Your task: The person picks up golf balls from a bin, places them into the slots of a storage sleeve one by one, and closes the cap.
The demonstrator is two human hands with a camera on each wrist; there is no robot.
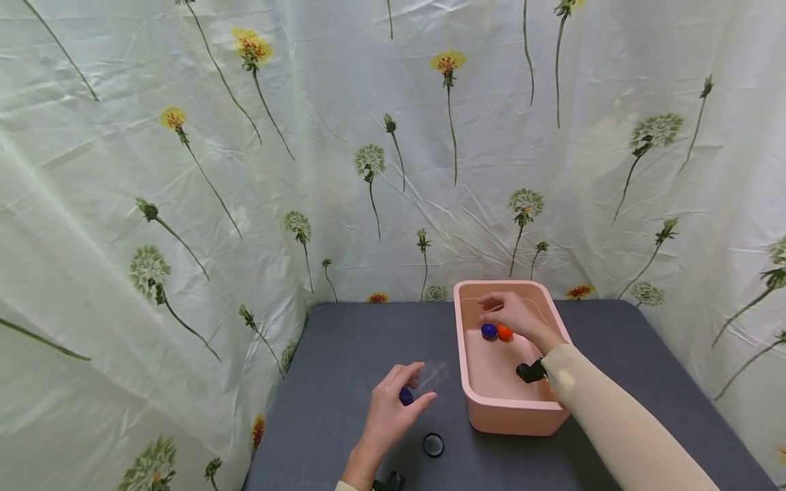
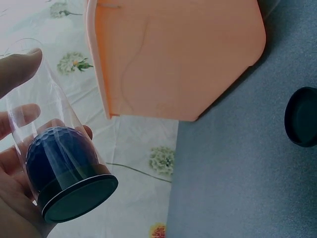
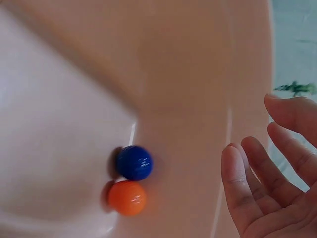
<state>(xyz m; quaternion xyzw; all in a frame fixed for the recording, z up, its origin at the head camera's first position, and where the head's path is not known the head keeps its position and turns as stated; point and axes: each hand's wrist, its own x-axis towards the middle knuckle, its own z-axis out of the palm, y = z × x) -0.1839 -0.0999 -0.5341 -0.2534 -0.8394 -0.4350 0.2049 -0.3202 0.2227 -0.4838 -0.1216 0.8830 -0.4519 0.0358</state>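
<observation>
My left hand (image 1: 393, 402) grips a clear plastic tube (image 2: 54, 109) tilted over the table. A dark blue golf ball (image 2: 62, 151) sits inside it at the end closed by a black cap (image 2: 81, 198). In the pink bin (image 1: 512, 426), a blue ball (image 3: 134, 162) and an orange ball (image 3: 127, 198) lie side by side against the far wall. Above them hovers my right hand (image 1: 512, 314), fingers loosely bent and nothing between them. A loose black cap (image 1: 433, 445) lies on the table, to the right of my left hand.
The bin stands at the right of the dark grey table (image 1: 362, 334), its walls rising around the right hand. A white curtain (image 1: 344, 170) printed with dandelions hangs right behind the table and along its left side.
</observation>
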